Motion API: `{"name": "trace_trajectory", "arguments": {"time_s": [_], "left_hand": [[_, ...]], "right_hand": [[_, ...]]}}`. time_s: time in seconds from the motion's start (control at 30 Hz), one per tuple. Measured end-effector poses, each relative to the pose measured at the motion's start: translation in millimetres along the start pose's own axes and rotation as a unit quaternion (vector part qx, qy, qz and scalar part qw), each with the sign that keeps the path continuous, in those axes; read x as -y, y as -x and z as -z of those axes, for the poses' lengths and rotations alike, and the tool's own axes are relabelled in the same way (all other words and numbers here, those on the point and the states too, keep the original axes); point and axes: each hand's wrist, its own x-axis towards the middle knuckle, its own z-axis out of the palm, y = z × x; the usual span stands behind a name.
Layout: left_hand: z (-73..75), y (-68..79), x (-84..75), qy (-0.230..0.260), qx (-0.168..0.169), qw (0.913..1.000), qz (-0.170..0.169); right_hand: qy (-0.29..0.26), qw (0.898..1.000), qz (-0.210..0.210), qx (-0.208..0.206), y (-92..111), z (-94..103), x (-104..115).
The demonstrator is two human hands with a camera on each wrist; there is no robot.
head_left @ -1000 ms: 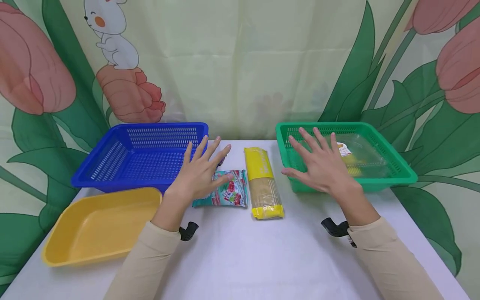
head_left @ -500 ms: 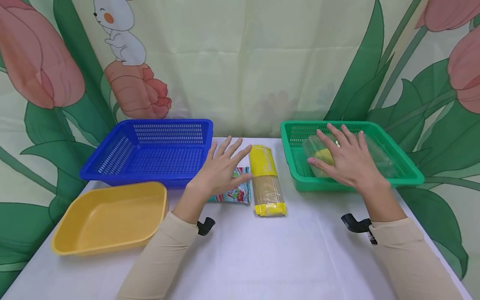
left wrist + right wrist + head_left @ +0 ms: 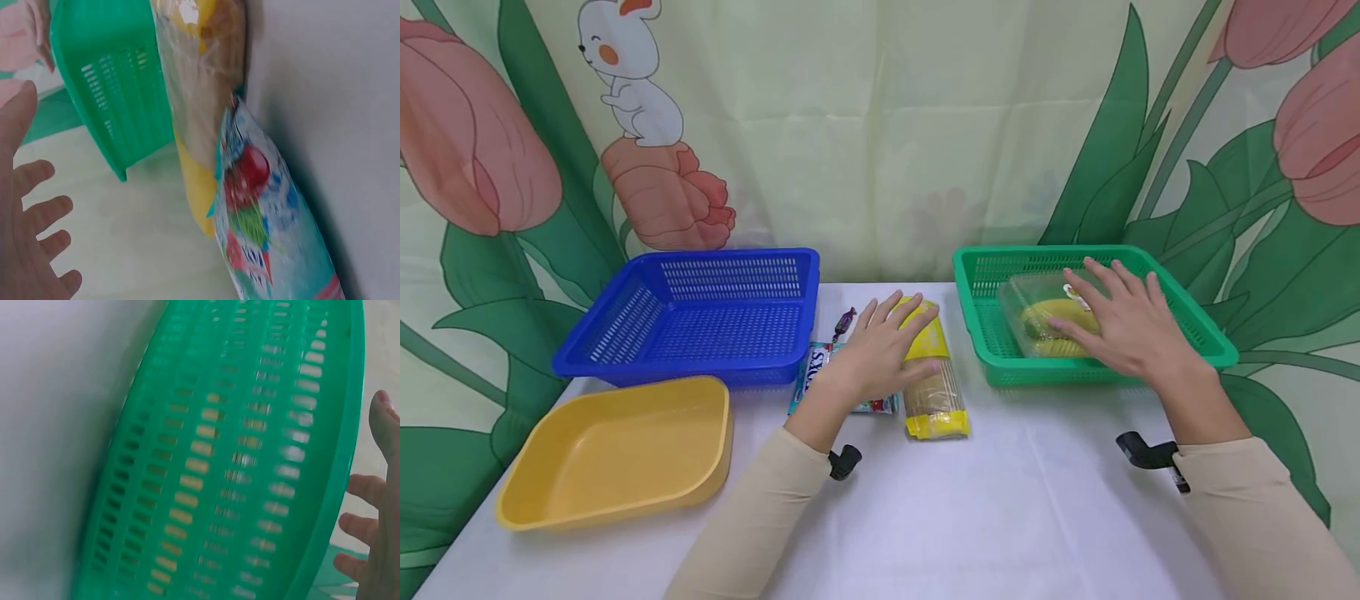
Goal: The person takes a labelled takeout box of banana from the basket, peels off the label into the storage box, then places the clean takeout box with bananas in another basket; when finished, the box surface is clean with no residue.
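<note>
My left hand (image 3: 876,354) hovers with spread fingers over a teal candy bag (image 3: 808,375) and a yellow-ended pack of noodles (image 3: 938,392), partly covering both in the head view. From the left wrist view, the candy bag (image 3: 256,212) lies beside the noodle pack (image 3: 194,81), below the hand. My right hand (image 3: 1131,325) is held, fingers spread, above the green basket (image 3: 1000,371). Inside that basket is a clear plastic box (image 3: 1018,292) with something yellow in it, partly hidden by the hand. Neither hand holds anything.
A blue basket (image 3: 685,367) stands at the back left, with a yellow tray (image 3: 617,450) in front of it. One small purple-wrapped candy (image 3: 844,323) lies behind the teal bag. A printed curtain (image 3: 880,142) hangs behind the table.
Both hands have moved to the right, fingers still spread. The left hand now covers part of the noodle pack, and the purple candy and more of the clear box show. The camera view has shifted slightly.
</note>
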Motion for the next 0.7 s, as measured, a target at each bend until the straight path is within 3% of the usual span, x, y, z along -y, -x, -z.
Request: {"name": "trace_trajectory", "arguments": {"time_s": [0.27,0.43,0.7], "left_hand": [[-6.7,-17.3,-17.3,-0.001,0.015,0.9995,-0.029],[-12.6,-22.4,-19.2,0.013,0.023,0.9994,-0.025],[-26.8,-33.1,-19.9,0.075,0.017,0.9965,-0.032]], "right_hand": [[-0.012,1.0,-0.01,-0.007,9.3,12.8,-28.8],[-0.045,0.999,-0.028,-0.011,10.4,13.7,-43.8],[-0.109,0.991,-0.06,0.039,9.3,3.6,-63.3]]}}
